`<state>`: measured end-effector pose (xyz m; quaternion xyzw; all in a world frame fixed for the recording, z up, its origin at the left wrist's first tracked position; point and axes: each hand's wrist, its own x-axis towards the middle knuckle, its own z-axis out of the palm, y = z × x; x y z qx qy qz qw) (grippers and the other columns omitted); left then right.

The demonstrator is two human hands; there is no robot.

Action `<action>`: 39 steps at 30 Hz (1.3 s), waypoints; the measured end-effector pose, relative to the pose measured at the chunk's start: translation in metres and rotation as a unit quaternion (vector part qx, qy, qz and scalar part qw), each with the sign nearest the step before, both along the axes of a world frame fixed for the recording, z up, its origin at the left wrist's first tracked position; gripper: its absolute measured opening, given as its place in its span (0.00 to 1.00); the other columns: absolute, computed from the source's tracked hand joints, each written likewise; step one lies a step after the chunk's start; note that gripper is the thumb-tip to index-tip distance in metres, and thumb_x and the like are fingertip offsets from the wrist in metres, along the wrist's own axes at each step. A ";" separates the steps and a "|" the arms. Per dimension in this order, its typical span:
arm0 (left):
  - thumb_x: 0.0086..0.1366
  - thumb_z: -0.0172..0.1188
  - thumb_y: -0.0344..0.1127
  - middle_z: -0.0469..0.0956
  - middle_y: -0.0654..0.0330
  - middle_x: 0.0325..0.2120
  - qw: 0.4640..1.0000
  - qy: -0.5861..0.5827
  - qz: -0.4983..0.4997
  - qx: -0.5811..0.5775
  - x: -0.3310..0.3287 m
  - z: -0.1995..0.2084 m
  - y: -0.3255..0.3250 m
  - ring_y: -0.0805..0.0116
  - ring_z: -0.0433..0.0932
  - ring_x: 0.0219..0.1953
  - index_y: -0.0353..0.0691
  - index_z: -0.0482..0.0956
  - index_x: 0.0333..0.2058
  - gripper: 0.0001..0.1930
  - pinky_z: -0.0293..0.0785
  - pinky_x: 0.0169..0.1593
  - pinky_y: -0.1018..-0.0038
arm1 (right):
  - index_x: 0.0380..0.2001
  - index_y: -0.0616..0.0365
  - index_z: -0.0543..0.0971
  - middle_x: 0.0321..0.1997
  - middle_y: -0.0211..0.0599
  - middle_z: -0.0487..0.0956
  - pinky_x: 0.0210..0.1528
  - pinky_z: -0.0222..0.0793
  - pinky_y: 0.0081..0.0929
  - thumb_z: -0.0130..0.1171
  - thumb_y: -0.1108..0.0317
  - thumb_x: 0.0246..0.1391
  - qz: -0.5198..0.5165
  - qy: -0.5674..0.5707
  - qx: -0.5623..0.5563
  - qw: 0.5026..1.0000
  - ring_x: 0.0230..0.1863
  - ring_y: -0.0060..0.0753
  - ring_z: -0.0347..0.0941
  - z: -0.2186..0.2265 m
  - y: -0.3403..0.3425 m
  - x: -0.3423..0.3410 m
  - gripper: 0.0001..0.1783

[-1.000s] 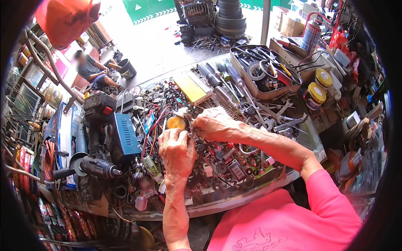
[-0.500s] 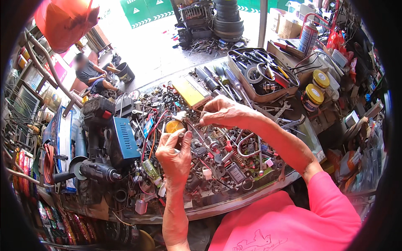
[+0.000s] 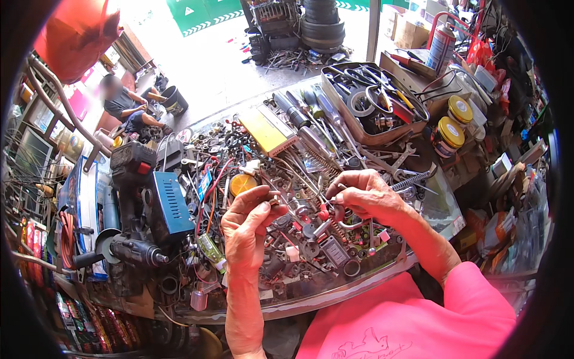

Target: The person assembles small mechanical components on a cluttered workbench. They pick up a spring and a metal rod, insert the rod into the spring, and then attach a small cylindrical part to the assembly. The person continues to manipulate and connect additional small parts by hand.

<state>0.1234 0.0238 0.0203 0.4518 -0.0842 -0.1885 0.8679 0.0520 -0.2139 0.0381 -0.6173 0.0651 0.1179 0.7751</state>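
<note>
My left hand is raised over the littered bench, thumb and fingers pinched on a small metal part. Its exact kind is too small to tell. To its right, my right hand has its fingers closed in a pinch, with a short pale tip showing at the fingertips. What that tip belongs to is not clear. Under both hands lies a dense spread of small hardware. An orange round reflector sits just beyond the left hand, and a coil spring lies beyond the right.
A yellow box and a tool tray stand at the back. On the left are a blue vented box and an angle grinder. Yellow-lidded jars stand right. A seated person is far left.
My right hand has come down and to the right from near the yellow box. My left hand has turned slightly, its small part now showing at the fingertips. The view has shifted a little.
</note>
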 end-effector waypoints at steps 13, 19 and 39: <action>0.63 0.58 0.23 0.82 0.53 0.31 0.996 -0.038 0.021 0.083 -0.005 0.004 -0.002 0.69 0.80 0.24 0.29 0.76 0.44 0.10 0.81 0.30 0.74 | 0.38 0.67 0.74 0.25 0.42 0.80 0.13 0.49 0.10 0.56 0.71 0.54 -0.021 -0.030 0.058 0.998 0.12 0.08 0.57 0.000 0.001 -0.004 0.11; 0.61 0.59 0.20 0.82 0.50 0.33 0.988 -0.093 -0.085 0.087 -0.015 0.006 -0.004 0.69 0.81 0.28 0.29 0.76 0.39 0.07 0.80 0.32 0.74 | 0.39 0.61 0.74 0.25 0.36 0.78 0.12 0.47 0.11 0.56 0.64 0.59 0.058 0.047 0.149 0.986 0.12 0.08 0.55 0.007 0.010 -0.009 0.12; 0.69 0.57 0.37 0.74 0.65 0.18 0.910 -0.197 -0.152 0.333 -0.022 0.008 -0.008 0.82 0.70 0.18 0.34 0.76 0.37 0.10 0.66 0.22 0.82 | 0.35 0.60 0.76 0.27 0.20 0.74 0.30 0.62 0.13 0.64 0.69 0.55 0.007 -0.061 -0.050 0.997 0.29 0.08 0.65 -0.005 0.030 -0.017 0.09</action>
